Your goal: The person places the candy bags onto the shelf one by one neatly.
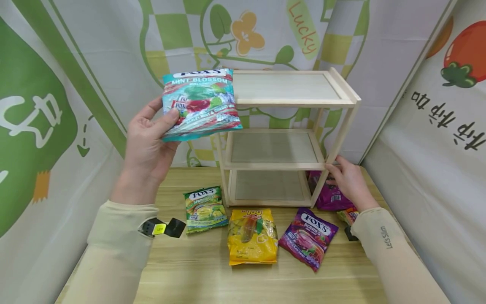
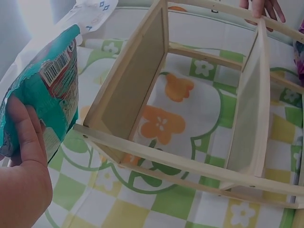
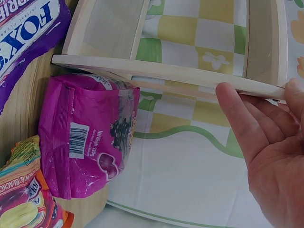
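Observation:
My left hand (image 1: 149, 133) holds a teal Fox's Mint Blossom candy bag (image 1: 201, 105) by its left side, thumb across the front. The bag is raised beside the left end of the top tier of a three-tier wooden shelf (image 1: 281, 102), covering that corner in the head view. In the left wrist view, the back of the candy bag (image 2: 59, 80) shows a barcode. At the shelf's right front post, near the middle tier, my right hand (image 1: 349, 179) grips the wood. The right wrist view shows fingers and thumb of this hand (image 3: 275, 133) about the post (image 3: 180, 73).
On the wooden table (image 1: 197, 270) lie a green Fox's bag (image 1: 206, 210), a yellow candy bag (image 1: 252, 238) and a purple Fox's Berries bag (image 1: 309, 237). Right of the shelf sit a magenta bag (image 3: 90, 137) and a multicoloured bag (image 3: 28, 190). Printed cloth (image 1: 417, 139) surrounds the table.

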{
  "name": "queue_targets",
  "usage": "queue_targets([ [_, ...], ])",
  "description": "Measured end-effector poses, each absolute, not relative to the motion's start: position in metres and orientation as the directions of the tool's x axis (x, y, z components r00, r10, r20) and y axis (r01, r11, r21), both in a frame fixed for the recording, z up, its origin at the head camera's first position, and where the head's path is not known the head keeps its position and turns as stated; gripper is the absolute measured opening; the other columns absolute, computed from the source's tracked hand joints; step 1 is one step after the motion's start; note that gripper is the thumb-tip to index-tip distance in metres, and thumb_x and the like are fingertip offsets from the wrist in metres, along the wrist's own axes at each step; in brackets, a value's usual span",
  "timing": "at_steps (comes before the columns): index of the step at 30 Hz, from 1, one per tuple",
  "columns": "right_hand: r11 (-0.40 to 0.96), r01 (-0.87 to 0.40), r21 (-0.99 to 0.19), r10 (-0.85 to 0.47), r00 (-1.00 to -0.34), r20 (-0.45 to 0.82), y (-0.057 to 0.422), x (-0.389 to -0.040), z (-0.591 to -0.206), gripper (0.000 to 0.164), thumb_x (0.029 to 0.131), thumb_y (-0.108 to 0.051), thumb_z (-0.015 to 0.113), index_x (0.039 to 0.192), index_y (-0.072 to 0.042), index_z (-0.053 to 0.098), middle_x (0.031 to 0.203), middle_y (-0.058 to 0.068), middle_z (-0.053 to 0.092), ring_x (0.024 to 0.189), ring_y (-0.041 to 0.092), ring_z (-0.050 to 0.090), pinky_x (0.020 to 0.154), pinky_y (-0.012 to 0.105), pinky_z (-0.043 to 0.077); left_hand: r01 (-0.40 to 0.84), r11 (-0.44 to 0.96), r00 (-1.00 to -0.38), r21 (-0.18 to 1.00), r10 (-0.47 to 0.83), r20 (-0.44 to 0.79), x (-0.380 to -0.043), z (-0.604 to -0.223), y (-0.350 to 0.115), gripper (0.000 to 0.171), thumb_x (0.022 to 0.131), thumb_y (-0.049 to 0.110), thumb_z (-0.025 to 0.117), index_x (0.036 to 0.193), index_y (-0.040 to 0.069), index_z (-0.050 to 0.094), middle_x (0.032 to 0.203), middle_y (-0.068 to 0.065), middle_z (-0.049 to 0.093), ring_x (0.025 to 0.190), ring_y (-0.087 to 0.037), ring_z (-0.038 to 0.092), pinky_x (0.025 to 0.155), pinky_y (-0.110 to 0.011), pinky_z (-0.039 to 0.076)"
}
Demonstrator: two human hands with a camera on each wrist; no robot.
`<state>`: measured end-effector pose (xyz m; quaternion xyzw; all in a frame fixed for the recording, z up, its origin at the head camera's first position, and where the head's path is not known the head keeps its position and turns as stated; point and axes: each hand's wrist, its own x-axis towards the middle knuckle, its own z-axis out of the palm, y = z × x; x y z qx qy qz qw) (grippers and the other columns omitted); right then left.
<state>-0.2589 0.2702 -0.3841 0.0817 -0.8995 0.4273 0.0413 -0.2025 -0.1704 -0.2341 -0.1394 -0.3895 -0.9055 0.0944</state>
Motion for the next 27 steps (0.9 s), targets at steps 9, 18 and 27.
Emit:
queue_targets([
  [9,0.616,-0.195,-0.763,-0.113,-0.981,0.159,0.270,-0.259,-0.386,0.040,0.111,-0.026,0.043,0.135,0.005,0.051,0.126,0.038,0.060,0.105,0.049,0.068,0.073,0.032,0.063,0.265,-0.661,-0.948,0.702,-0.044,0.317,-0.208,-0.235,-0.162,0.042,0.093,-0.004,0.070,0.131,-0.005,0.055,0.100,-0.023,0.075,0.077,-0.025,0.077,0.072,-0.031,0.063],
  [18,0.614,-0.193,-0.765,-0.110,-0.981,0.159,0.269,-0.258,-0.385,0.041,0.111,-0.026,0.043,0.136,0.005,0.051,0.127,0.039,0.060,0.106,0.049,0.068,0.073,0.031,0.063,0.224,-0.668,-0.959,0.710,-0.024,0.281,-0.211,-0.235,-0.156,0.047,0.095,0.002,0.070,0.139,-0.001,0.054,0.107,-0.020,0.074,0.083,-0.023,0.076,0.075,-0.031,0.063],
  [27,0.622,-0.201,-0.756,-0.112,-0.979,0.168,0.270,-0.260,-0.386,0.038,0.111,-0.024,0.042,0.134,0.005,0.051,0.125,0.038,0.061,0.104,0.049,0.069,0.073,0.033,0.063,0.200,-0.647,-0.966,0.736,-0.004,0.259,-0.212,-0.232,-0.152,0.047,0.098,0.008,0.068,0.142,0.001,0.055,0.119,-0.019,0.070,0.090,-0.022,0.075,0.081,-0.030,0.062],
])
